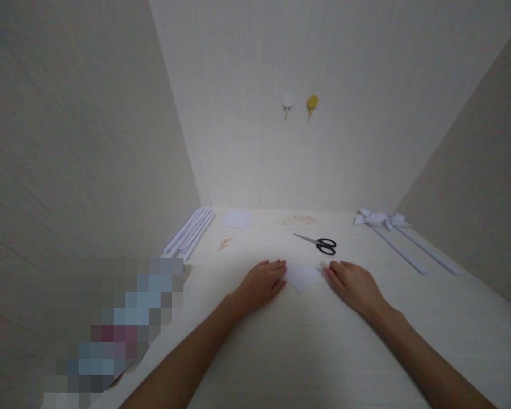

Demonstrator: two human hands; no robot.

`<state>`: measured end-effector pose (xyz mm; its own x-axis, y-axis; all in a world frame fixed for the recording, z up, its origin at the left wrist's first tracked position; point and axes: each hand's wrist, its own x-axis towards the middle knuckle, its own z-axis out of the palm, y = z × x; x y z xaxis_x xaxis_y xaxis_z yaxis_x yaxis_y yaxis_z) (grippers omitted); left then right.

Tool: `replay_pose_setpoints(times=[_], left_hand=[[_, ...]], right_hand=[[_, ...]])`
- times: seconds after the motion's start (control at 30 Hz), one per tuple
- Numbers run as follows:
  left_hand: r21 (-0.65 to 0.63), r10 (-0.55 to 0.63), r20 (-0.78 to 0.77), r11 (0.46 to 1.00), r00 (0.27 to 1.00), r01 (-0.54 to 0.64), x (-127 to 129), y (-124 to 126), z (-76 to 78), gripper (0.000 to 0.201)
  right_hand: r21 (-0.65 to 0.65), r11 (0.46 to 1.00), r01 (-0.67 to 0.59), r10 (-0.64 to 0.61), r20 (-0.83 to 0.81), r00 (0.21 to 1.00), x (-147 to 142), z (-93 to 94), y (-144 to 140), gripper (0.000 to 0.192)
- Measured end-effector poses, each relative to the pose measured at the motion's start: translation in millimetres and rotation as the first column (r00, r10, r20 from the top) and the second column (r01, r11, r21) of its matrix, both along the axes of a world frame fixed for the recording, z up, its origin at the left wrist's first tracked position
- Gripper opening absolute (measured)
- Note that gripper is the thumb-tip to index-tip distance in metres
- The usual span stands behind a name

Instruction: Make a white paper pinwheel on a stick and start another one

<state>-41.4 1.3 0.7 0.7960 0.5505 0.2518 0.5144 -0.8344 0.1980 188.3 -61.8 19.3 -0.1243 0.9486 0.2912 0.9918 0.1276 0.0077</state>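
white paper (302, 277) lies between left hand (260, 285) and right hand (354, 284), hold unclear; scissors (318, 243) beyond its far edge.

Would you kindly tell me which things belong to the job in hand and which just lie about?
Likely part of it:
small white paper piece, between left hand and right hand
black-handled metal scissors
flat white paper sheet
slim white rods
white rods topped with folded paper

Probably not:
round white wall hook
round yellow wall hook
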Motion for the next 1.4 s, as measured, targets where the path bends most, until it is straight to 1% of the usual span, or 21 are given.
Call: replay_pose_setpoints(times=[0.03, 0.1, 0.17, 0.23, 0.27, 0.3, 0.37, 0.47, 0.53, 0.7, 0.83, 1.0, 1.07, 1.2, 1.3, 1.33, 1.4], left_hand=[[0.001, 0.001, 0.000, 1.000, 1.000, -0.001, 0, 0, 0.1, 0.037], [0.003, 0.005, 0.000, 1.000, 1.000, -0.005, 0, -1, 0.0, 0.037], [0.004, 0.007, 0.001, 1.000, 1.000, -0.007, 1, -1, -0.2, 0.037], [-0.002, 0.012, 0.011, 1.000, 1.000, -0.012, 1, -1, -0.3, 0.037], [-0.009, 0.012, 0.017, 1.000, 1.000, -0.012, 0, -1, -0.3, 0.037], [-0.017, 0.011, 0.022, 1.000, 1.000, -0.011, 0, -1, -0.3, 0.037], [-0.033, 0.009, 0.025, 0.999, 1.000, -0.008, -2, 1, -0.3, 0.037], [-0.053, 0.012, 0.014, 0.999, 1.000, -0.011, -7, 4, 0.1, 0.036], [-0.059, 0.021, 0.003, 0.998, 1.000, -0.021, -10, 6, 0.8, 0.036], [-0.039, 0.055, -0.007, 0.998, 0.998, -0.055, -10, 6, 2.5, 0.034], [-0.027, 0.053, -0.009, 0.998, 0.999, -0.053, -10, 4, 2.3, 0.034], [-0.044, 0.059, -0.007, 0.997, 0.998, -0.060, -12, 3, 2.3, 0.035], [-0.054, 0.059, -0.006, 0.997, 0.998, -0.059, -11, 3, 2.3, 0.034], [-0.035, 0.050, 0.022, 0.998, 0.998, -0.050, -9, 3, 1.0, 0.033], [-0.022, 0.037, 0.032, 0.999, 0.999, -0.037, -9, 3, -1.4, 0.033], [-0.020, 0.035, 0.034, 0.999, 0.999, -0.034, -10, 4, -2.3, 0.033], [-0.016, 0.035, 0.041, 0.999, 0.999, -0.034, -10, 4, -3.9, 0.033]], right_hand=[[0.034, 0.999, -0.008, 0.009, -0.014, 1.000, -2, -2.5, 1, 0.036], [0.107, 0.993, -0.057, 0.068, -0.100, 0.993, -6, -7.9, 2, 0.033], [0.136, 0.976, -0.172, 0.196, -0.188, 0.962, -11, -12.7, 3, 0.032], [0.075, 0.955, -0.287, 0.297, -0.218, 0.930, -14, -15.6, 4, 0.035], [0.017, 0.945, -0.327, 0.323, -0.215, 0.922, -14, -16.0, 4, 0.036], [-0.016, 0.947, -0.321, 0.310, -0.216, 0.926, -14, -15.7, 5, 0.037], [-0.085, 0.959, -0.271, 0.244, -0.238, 0.940, -11, -13.6, 4, 0.035], [-0.133, 0.973, -0.188, 0.154, -0.232, 0.960, -5, -9.4, 3, 0.031], [-0.133, 0.980, -0.149, 0.117, -0.222, 0.968, -2, -8.0, 3, 0.030], [-0.138, 0.985, -0.104, 0.070, -0.231, 0.970, 5, -8.0, 1, 0.033], [-0.143, 0.989, 0.024, -0.047, -0.164, 0.985, 12, -4.5, -2, 0.034], [-0.118, 0.984, 0.134, -0.148, -0.121, 0.981, 6, 0.5, -2, 0.031], [-0.100, 0.982, 0.161, -0.171, -0.099, 0.980, 2, 0.0, -2, 0.031], [-0.015, 0.993, 0.119, -0.119, -0.048, 0.992, -1, -7.4, -1, 0.031], [0.035, 0.998, 0.043, -0.040, -0.066, 0.997, -1, -16.0, 0, 0.032], [0.058, 0.998, -0.005, 0.010, -0.093, 0.996, -1, -18.5, 1, 0.033], [0.089, 0.986, -0.140, 0.152, -0.143, 0.978, -3, -22.3, 2, 0.037]])
